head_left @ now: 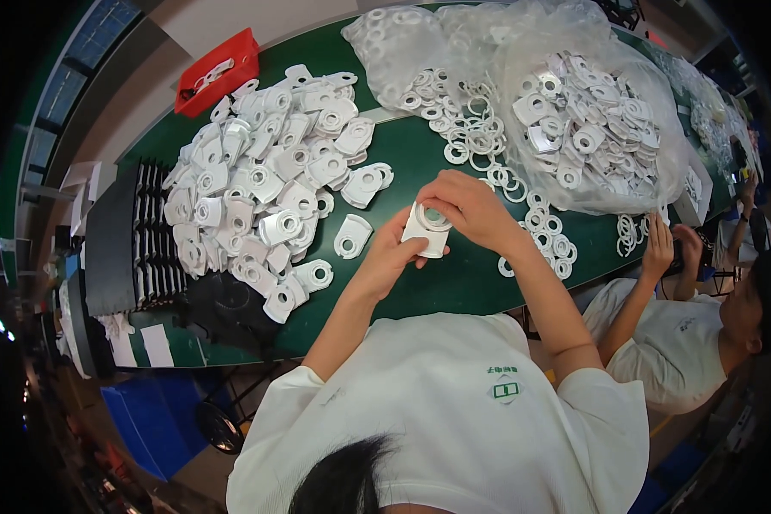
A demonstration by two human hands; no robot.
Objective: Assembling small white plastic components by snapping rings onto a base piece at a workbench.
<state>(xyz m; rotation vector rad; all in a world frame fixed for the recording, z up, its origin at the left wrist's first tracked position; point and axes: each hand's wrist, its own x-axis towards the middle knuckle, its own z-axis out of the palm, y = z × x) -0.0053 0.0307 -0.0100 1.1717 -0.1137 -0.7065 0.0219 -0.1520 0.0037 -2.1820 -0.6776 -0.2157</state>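
My left hand grips a white plastic housing with a round opening, thumb on its face and fingers behind. Over the opening, the fingers of my right hand pinch a white ring that lies against the housing. How firmly the ring sits there I cannot tell. A single loose housing lies on the green table just left of my hands. Farther left rises a big heap of similar white housings. Loose white rings are strewn beyond and to the right of my right hand.
At the back right, a clear plastic bag holds many white parts; another bag stands beside it. A red bin is at the far left, near stacked black trays and a black bag. A co-worker sits to my right.
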